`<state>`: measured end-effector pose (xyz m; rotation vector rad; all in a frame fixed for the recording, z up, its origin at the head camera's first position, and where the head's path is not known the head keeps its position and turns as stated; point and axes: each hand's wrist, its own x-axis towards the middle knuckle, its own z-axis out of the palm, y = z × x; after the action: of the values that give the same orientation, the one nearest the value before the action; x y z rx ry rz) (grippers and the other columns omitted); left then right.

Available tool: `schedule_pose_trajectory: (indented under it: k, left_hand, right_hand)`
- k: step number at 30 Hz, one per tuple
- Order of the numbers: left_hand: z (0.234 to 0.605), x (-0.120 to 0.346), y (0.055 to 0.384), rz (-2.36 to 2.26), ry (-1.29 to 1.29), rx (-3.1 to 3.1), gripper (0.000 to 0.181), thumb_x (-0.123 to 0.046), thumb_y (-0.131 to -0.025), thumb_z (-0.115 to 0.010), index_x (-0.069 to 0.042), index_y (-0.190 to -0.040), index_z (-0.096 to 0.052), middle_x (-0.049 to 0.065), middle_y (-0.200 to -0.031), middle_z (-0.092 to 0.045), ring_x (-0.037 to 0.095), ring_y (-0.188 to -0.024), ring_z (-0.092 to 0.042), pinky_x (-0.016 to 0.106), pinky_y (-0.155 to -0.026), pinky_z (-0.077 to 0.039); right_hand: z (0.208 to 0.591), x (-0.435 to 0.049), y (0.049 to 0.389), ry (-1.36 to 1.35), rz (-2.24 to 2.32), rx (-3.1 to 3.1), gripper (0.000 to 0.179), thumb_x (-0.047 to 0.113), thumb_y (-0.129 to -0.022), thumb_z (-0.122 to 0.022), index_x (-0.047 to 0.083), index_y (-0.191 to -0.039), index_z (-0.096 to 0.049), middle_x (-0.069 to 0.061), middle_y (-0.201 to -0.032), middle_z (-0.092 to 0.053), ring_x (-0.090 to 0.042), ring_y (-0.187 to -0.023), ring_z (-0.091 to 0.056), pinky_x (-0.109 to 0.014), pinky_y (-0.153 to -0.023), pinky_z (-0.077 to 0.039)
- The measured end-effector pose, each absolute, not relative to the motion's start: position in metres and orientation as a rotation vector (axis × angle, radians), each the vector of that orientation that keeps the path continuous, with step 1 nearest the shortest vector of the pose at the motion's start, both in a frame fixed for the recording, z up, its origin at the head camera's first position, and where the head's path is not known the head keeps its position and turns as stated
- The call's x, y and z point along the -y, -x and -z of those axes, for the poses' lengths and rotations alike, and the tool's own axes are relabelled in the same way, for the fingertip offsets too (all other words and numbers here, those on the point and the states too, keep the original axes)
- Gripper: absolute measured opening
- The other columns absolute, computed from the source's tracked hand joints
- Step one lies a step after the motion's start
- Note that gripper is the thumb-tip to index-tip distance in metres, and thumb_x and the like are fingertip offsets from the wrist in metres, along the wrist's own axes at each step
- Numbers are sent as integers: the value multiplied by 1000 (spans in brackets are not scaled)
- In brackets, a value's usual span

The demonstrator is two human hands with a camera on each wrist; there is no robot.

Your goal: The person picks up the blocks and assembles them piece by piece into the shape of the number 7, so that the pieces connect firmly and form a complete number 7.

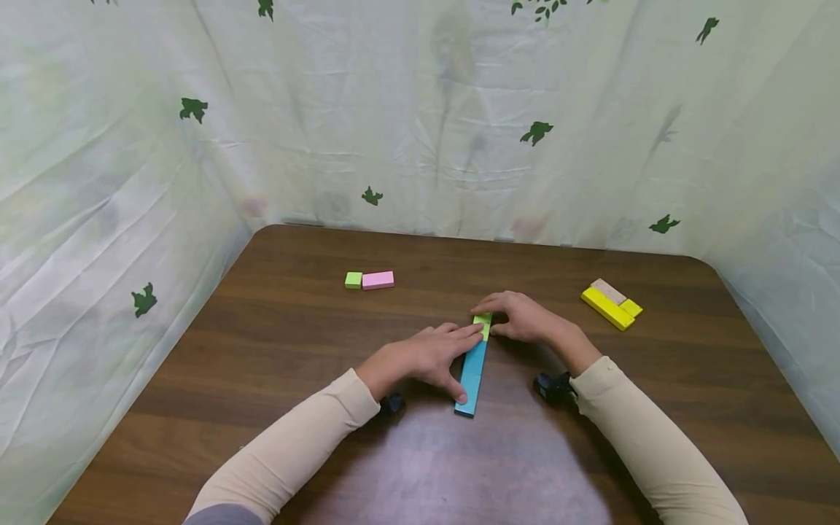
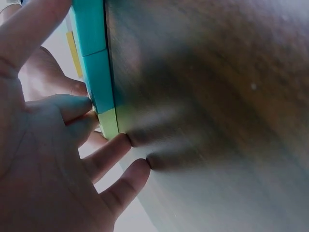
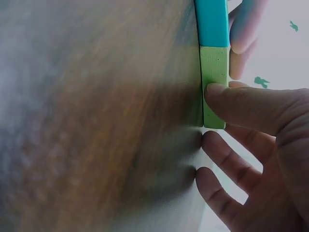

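Blue blocks [image 1: 472, 375] lie end to end in a straight strip on the table, and a seam between two of them [image 2: 99, 79] shows in the left wrist view. A light green block [image 3: 214, 67] continues the strip at its far end. My right hand [image 1: 523, 318] pinches this green block, its thumb pressed to the right side. From the left, my left hand [image 1: 436, 355] rests along the strip with fairly straight fingers. Its fingertips touch near the green block, and its thumb lies spread at the near blue end.
A small green block [image 1: 353, 280] and a pink block [image 1: 378, 281] sit together at the back left. At the right, yellow blocks [image 1: 607, 308] lie against a pale pink block [image 1: 608, 291]. Leaf-printed curtains [image 1: 420, 124] surround the brown table [image 1: 275, 292].
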<state>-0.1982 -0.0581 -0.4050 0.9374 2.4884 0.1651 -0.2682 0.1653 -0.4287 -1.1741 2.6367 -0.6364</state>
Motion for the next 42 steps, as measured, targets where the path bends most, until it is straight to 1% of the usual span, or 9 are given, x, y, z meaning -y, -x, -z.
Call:
schedule_pose_trajectory:
  k: [8, 15, 20, 25, 32, 36, 39, 42]
  left_hand:
    - [407, 60, 201, -192, -950, -2488, 106, -60, -79, -75, -26, -160, -17, -11, -169, -6, 21, -152, -20, 48, -119, -29]
    - [409, 62, 202, -234, -938, -2493, 105, -58, -78, -77, -28, -160, -20, -12, -169, -9, 21, -152, -21, 47, -120, -28]
    - [411, 60, 202, -246, -954, -2497, 105, -59, -77, -77, -28, -160, -20, -12, -168, -11, 20, -152, -22, 47, -120, -27]
    - [411, 58, 201, -263, -955, -2489, 104, -59, -77, -77, -27, -159, -22, -13, -168, -10, 20, -152, -22, 47, -120, -27]
    - [410, 59, 199, -259, -935, -2502, 103, -57, -77, -78, -27, -159, -23, -14, -168, -11, 20, -152, -22, 48, -119, -28]
    - [410, 62, 199, -266, -940, -2508, 103, -57, -77, -78, -26, -159, -24, -13, -168, -10, 21, -152, -22, 48, -119, -28]
    - [411, 62, 200, -270, -947, -2511, 103, -58, -77, -78, -27, -159, -24, -13, -168, -11, 21, -151, -23, 48, -118, -29]
    - [411, 61, 201, -279, -959, -2509, 103, -58, -77, -78, -27, -159, -24, -13, -168, -11, 21, -151, -23, 48, -118, -29]
  right_hand:
    - [433, -166, 269, 1124, 656, -2638, 41, 11, -92, -67, 13, -133, -64, -9, -136, -63, -31, -129, -55, -56, -110, -40]
    - [433, -165, 268, 1154, 689, -2633, 40, 9, -92, -67, 11, -132, -64, -10, -134, -65, -31, -126, -57, -54, -108, -42]
    - [427, -175, 262, 1124, 677, -2615, 41, 11, -93, -66, 8, -135, -61, -12, -135, -63, -32, -125, -57, -54, -107, -44]
    - [414, -201, 254, 1016, 603, -2644, 42, 15, -94, -67, 8, -135, -60, -13, -133, -63, -31, -121, -59, -53, -103, -48]
    - [402, -250, 242, 907, 574, -2731, 41, 11, -92, -68, 4, -132, -62, -18, -131, -63, -35, -118, -60, -53, -97, -50]
    - [404, -276, 243, 890, 555, -2798, 40, 10, -91, -70, 3, -130, -63, -18, -128, -64, -34, -110, -63, -51, -90, -52]
    - [407, -295, 245, 842, 518, -2869, 38, 10, -91, -69, 3, -128, -64, -20, -128, -64, -37, -110, -62, -55, -92, -50]
    - [409, -315, 245, 720, 483, -2963, 37, 11, -90, -69, 2, -126, -65, -24, -128, -61, -44, -117, -54, -61, -97, -45]
